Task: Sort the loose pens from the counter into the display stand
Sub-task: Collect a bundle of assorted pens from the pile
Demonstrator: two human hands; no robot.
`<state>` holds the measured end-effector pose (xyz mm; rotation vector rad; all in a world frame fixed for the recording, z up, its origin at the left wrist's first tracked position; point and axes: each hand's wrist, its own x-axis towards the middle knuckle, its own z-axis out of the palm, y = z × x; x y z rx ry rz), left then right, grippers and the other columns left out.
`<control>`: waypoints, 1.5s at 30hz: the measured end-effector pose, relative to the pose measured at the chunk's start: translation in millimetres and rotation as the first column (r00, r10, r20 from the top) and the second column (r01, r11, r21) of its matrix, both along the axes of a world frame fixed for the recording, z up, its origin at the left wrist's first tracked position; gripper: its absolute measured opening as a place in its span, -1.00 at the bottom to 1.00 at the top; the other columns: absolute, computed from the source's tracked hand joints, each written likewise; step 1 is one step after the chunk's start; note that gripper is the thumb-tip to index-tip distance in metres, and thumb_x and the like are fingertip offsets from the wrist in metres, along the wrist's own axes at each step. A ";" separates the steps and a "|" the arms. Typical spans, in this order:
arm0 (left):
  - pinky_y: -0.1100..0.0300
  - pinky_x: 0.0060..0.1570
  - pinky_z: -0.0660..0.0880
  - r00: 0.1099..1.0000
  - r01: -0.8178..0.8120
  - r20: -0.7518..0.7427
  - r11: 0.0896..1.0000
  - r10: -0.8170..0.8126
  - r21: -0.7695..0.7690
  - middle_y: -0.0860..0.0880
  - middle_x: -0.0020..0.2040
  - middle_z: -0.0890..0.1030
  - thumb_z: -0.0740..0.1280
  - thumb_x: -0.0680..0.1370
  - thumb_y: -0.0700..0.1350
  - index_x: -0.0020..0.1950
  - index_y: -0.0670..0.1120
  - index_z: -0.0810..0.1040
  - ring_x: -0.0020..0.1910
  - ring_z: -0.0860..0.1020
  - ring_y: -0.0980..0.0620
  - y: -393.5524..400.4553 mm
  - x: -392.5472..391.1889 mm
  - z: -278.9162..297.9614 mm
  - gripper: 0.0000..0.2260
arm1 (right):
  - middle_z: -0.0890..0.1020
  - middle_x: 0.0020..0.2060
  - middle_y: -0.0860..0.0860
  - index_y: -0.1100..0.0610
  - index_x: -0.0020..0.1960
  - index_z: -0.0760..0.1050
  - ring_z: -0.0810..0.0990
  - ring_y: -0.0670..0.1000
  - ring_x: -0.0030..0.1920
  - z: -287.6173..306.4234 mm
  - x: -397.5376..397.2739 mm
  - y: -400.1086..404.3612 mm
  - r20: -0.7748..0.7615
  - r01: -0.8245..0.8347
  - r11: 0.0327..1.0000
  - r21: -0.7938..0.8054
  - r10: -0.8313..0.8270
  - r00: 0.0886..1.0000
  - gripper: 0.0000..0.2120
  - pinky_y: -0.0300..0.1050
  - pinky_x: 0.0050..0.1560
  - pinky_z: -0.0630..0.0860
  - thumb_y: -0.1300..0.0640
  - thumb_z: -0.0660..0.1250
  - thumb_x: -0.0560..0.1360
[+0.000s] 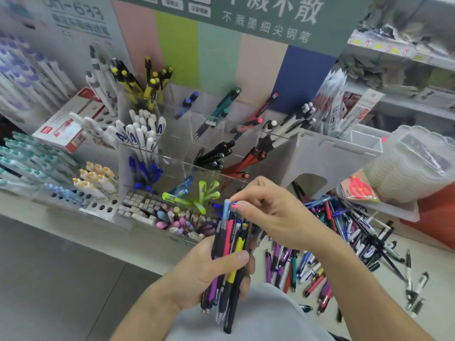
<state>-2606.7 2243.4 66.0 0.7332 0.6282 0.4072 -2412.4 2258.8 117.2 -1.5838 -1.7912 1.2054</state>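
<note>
Pens (327, 244) lie loose across the counter (384, 286) at our right, while our left hand (209, 274) grips a mixed bundle of pens (230, 262) upright and our right hand (268, 212) pinches the red top of one in that bundle. Beyond them the clear display stand (177, 143) keeps each kind apart: white pens marked "A" (140, 134), yellow-and-black pens (150, 82), blue pens (145, 172), black pens (216, 156), green pens (202, 195). We read "不溅墨细尖钢笔" on the green sign (266, 25) above.
</note>
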 end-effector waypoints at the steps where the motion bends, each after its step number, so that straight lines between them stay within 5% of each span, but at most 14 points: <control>1: 0.02 -0.25 0.56 1.000 0.018 -0.005 1.000 -0.018 0.018 -0.24 -0.10 0.56 0.43 0.55 -0.13 0.09 -0.12 0.61 -0.28 0.56 -0.16 0.2 0.2 -1.0 -0.85 | 0.47 -0.12 -0.04 -0.18 0.07 0.66 0.51 0.03 -0.07 1.4 2.5 0.0 -0.010 0.001 1.000 0.003 -0.001 1.000 -0.85 0.09 0.01 0.55 -0.06 0.31 0.61; 5: 0.03 -0.24 0.55 0.994 0.103 -0.037 0.992 -0.100 0.074 -0.24 -0.10 0.57 0.45 0.56 -0.10 0.14 -0.15 0.57 -0.26 0.55 -0.16 0.9 0.9 -4.8 -0.79 | 0.67 -0.08 -0.07 -0.09 0.07 0.60 0.62 0.13 -0.09 4.1 9.7 0.2 -0.046 0.052 0.998 0.041 -0.050 0.998 -0.84 0.24 0.01 0.56 -0.06 0.26 0.65; 7: 0.06 -0.26 0.54 0.991 0.133 -0.038 0.988 -0.130 0.075 -0.23 -0.11 0.57 0.46 0.54 -0.07 0.13 -0.12 0.59 -0.27 0.54 -0.15 0.6 0.8 -5.1 -0.78 | 0.65 -0.19 -0.17 -0.09 0.15 0.56 0.60 -0.03 -0.21 6.9 12.0 0.6 -0.032 0.019 0.999 0.026 -0.018 0.999 -0.85 0.01 -0.10 0.59 -0.03 0.25 0.66; 9: 0.08 -0.26 0.53 0.986 0.163 -0.031 0.985 -0.162 0.063 -0.22 -0.13 0.56 0.46 0.54 -0.06 0.15 -0.18 0.56 -0.28 0.53 -0.14 -0.1 1.3 -5.6 -0.72 | 0.51 -0.37 -0.16 -0.11 0.21 0.57 0.43 -0.09 -0.37 12.8 13.6 1.4 0.008 -0.094 0.995 -0.022 0.094 0.996 -0.83 -0.16 -0.31 0.40 -0.03 0.29 0.65; 14: 0.11 -0.26 0.52 0.975 0.222 -0.026 0.969 -0.221 0.110 -0.27 -0.13 0.50 0.49 0.52 0.00 0.15 -0.36 0.41 -0.30 0.51 -0.12 -0.3 1.8 -8.2 -0.51 | 0.60 -0.32 -0.01 -0.03 0.02 0.65 0.48 0.06 -0.35 25.6 18.6 7.0 0.020 -0.173 0.985 -0.026 0.173 0.985 -0.91 0.02 -0.29 0.44 0.00 0.39 0.60; 19: 0.12 -0.28 0.52 0.977 0.209 0.013 0.970 -0.212 0.124 -0.26 -0.14 0.49 0.51 0.51 -0.05 0.17 -0.30 0.49 -0.32 0.52 -0.10 7.8 -9.5 -10.7 -0.59 | 0.60 -0.35 -0.03 0.11 0.03 0.56 0.56 -0.07 -0.37 36.9 36.5 7.2 -0.200 0.169 0.976 0.135 -0.140 0.970 -0.95 -0.19 -0.34 0.52 0.18 0.32 0.61; 25: 0.11 -0.41 0.44 0.994 -0.107 0.019 0.994 0.106 0.019 -0.18 -0.35 0.40 0.54 0.40 -0.17 0.09 -0.22 0.58 -0.45 0.41 -0.06 13.9 -25.1 -19.0 -0.68 | 0.63 -0.26 -0.04 0.12 0.04 0.53 0.63 -0.03 -0.29 39.7 56.7 -16.3 -0.515 0.568 0.767 0.297 -0.372 0.772 -0.90 -0.22 -0.23 0.63 0.17 0.27 0.56; 31: 0.19 -0.49 0.43 0.883 -0.451 0.069 0.881 0.464 -0.144 -0.06 -0.39 0.39 0.70 0.19 -0.04 0.06 -0.14 0.59 -0.52 0.38 0.04 12.3 -8.6 -9.8 -0.46 | 0.66 -0.23 0.12 0.19 0.04 0.55 0.67 0.08 -0.29 5.6 33.6 -38.0 -0.474 0.462 0.881 0.103 -0.365 0.802 -0.86 -0.13 -0.21 0.65 0.17 0.29 0.53; 36: 0.23 -0.49 0.43 0.808 -0.586 -0.004 0.804 0.589 -0.101 -0.06 -0.39 0.39 0.39 0.47 -0.21 -0.03 -0.07 0.59 -0.53 0.40 0.05 13.8 -8.3 -6.4 -0.90 | 0.67 -0.24 0.22 0.23 0.03 0.58 0.68 0.14 -0.29 10.0 36.2 -40.8 -0.427 0.329 0.944 0.022 -0.289 0.857 -0.86 -0.10 -0.21 0.65 0.20 0.33 0.52; 40: 0.18 -0.47 0.47 0.838 -0.544 -0.036 0.838 0.545 0.037 -0.08 -0.37 0.44 0.55 0.36 -0.17 0.00 -0.11 0.58 -0.50 0.43 0.03 28.0 -31.2 -9.2 -0.72 | 0.71 -0.25 0.18 0.17 0.10 0.60 0.71 0.18 -0.27 23.0 50.6 -37.7 -0.273 0.083 0.981 -0.173 -0.129 0.953 -0.77 -0.04 -0.17 0.66 0.16 0.46 0.46; 45: 0.11 -0.42 0.48 0.893 -0.265 -0.297 0.927 0.339 0.264 -0.16 -0.37 0.50 0.62 0.18 -0.02 0.09 -0.19 0.58 -0.45 0.45 -0.07 52.4 -71.6 0.7 -0.44 | 0.72 -0.26 0.09 0.15 0.00 0.63 0.73 0.15 -0.28 19.7 27.9 -16.3 -0.235 0.195 0.977 -0.089 -0.210 0.949 -0.68 -0.07 -0.21 0.67 0.04 0.57 0.32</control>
